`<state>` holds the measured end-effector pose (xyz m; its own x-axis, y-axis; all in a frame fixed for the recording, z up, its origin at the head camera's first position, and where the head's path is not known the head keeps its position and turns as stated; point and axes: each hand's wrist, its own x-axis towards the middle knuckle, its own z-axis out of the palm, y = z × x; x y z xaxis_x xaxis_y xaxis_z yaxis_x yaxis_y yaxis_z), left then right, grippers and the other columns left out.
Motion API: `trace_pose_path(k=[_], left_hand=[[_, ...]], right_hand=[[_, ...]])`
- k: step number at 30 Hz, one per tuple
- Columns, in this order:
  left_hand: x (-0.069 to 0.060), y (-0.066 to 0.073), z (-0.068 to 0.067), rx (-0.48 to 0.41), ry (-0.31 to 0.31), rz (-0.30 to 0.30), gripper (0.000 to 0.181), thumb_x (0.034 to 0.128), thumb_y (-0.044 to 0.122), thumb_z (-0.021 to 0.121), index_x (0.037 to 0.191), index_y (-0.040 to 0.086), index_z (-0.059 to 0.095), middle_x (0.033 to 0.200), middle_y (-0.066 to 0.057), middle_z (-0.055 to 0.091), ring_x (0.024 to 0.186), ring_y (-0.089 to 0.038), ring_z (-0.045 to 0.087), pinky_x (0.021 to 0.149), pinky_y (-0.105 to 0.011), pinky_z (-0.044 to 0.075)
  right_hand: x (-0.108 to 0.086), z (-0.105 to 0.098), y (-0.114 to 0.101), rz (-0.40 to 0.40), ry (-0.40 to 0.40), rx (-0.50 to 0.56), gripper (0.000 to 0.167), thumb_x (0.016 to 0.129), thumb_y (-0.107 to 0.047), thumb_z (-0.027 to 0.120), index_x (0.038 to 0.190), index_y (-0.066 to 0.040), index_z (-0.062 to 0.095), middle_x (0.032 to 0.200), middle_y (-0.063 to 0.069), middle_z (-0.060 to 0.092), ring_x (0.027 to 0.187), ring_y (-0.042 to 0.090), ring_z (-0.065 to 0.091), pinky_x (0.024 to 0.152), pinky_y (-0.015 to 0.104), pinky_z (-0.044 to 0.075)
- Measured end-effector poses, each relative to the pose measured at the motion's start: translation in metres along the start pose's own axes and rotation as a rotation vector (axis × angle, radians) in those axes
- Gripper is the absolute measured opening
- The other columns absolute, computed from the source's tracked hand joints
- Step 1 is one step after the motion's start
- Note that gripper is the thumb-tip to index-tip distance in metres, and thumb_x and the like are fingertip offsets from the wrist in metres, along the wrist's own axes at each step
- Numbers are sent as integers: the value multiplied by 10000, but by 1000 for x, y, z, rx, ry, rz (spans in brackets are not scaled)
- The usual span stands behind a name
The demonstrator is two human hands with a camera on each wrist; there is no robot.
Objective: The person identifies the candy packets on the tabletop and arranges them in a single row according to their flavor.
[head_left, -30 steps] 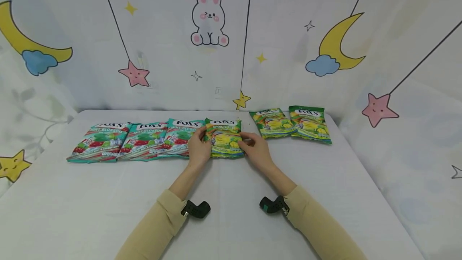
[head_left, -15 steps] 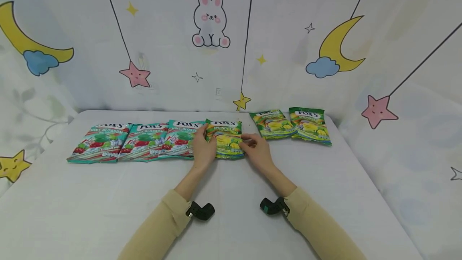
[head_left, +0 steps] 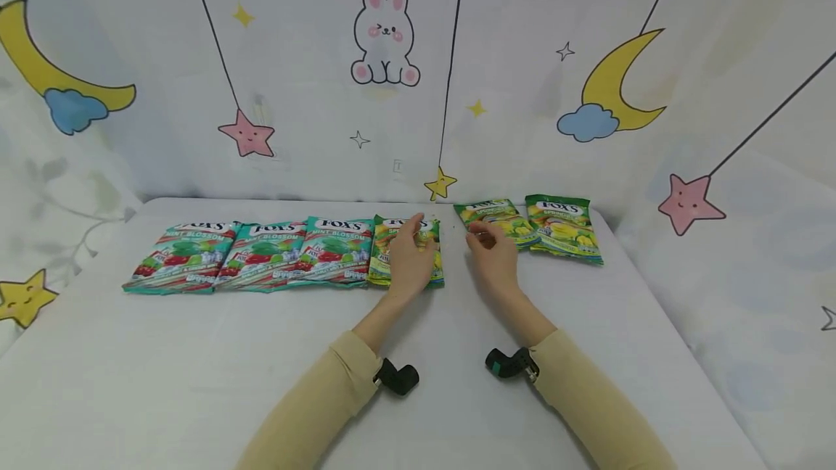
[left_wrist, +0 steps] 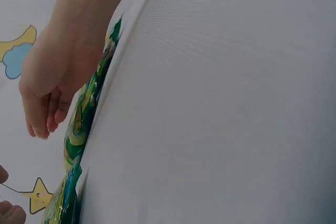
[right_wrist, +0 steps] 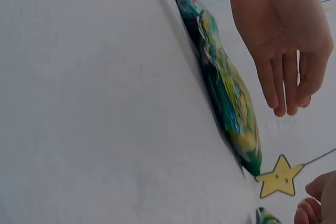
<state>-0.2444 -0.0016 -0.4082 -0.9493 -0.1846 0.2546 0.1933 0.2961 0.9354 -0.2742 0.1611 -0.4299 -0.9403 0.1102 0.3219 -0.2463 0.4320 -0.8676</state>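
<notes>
My left hand (head_left: 411, 263) hovers in front of a yellow-green Spring Tea candy bag (head_left: 382, 260), hiding much of its middle. In the right wrist view, the left hand (right_wrist: 283, 40) has extended fingers and holds nothing, apart from the bag (right_wrist: 233, 98). My right hand (head_left: 496, 260) is raised before another yellow-green candy bag (head_left: 516, 227), its fingers loosely bent with nothing between them. A further yellow-green candy bag (head_left: 563, 229) lies to the right, touching that one.
Three teal Mint Blossom candy bags (head_left: 183, 256) overlap in a row at the left, beside the yellow-green one. All lie on a white-covered table (head_left: 196, 376), backed by a printed curtain (head_left: 307, 71).
Both hands have let go of the middle yellow-green bag. The left moved right across its front; the right moved right toward the bags there. The middle bag now lies against the teal row.
</notes>
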Motion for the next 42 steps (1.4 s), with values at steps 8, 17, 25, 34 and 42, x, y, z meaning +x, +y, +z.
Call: trace_pose_path(k=[8, 17, 25, 34, 42], left_hand=[[5, 7, 32, -121, -89, -58, 471, 954, 51, 536, 1419, -8, 496, 1435, -191, 536, 1310, -320, 539, 1084, -375, 453], [11, 13, 67, -69, -100, -116, 451, 970, 58, 532, 1410, -34, 495, 1393, -219, 561, 1264, -353, 563, 1040, -448, 484], [14, 13, 89, -36, -67, -227, 470, 981, 99, 532, 1443, 30, 482, 1433, -162, 549, 1300, -293, 540, 1020, -429, 498], [19, 3, 100, -75, -25, -243, 469, 1013, 123, 524, 1465, 23, 445, 1428, -197, 543, 1334, -312, 518, 1071, -420, 462], [22, -10, 108, -136, -66, -178, 490, 1033, 93, 478, 1504, 4, 374, 1493, -205, 472, 1369, -298, 486, 1097, -344, 433]], right_hand=[[29, -38, 14, -63, 197, -47, 257, 949, -63, 637, 1180, 42, 681, 1139, 196, 652, 1009, 313, 569, 890, 332, 434], [47, -60, 34, 55, 214, -125, 317, 980, -110, 597, 1274, 3, 639, 1275, 175, 612, 1224, 318, 523, 1059, 451, 413], [52, -67, 45, 134, 155, -139, 363, 992, -153, 610, 1328, -15, 608, 1297, 172, 623, 1174, 316, 578, 1011, 434, 470], [56, -65, 48, 152, 66, -193, 376, 994, -203, 605, 1315, -6, 617, 1284, 184, 636, 1192, 331, 579, 1007, 461, 471], [59, -70, 49, 226, -2, -198, 407, 1008, -240, 578, 1348, -17, 600, 1309, 201, 610, 1230, 343, 539, 1029, 476, 439]])
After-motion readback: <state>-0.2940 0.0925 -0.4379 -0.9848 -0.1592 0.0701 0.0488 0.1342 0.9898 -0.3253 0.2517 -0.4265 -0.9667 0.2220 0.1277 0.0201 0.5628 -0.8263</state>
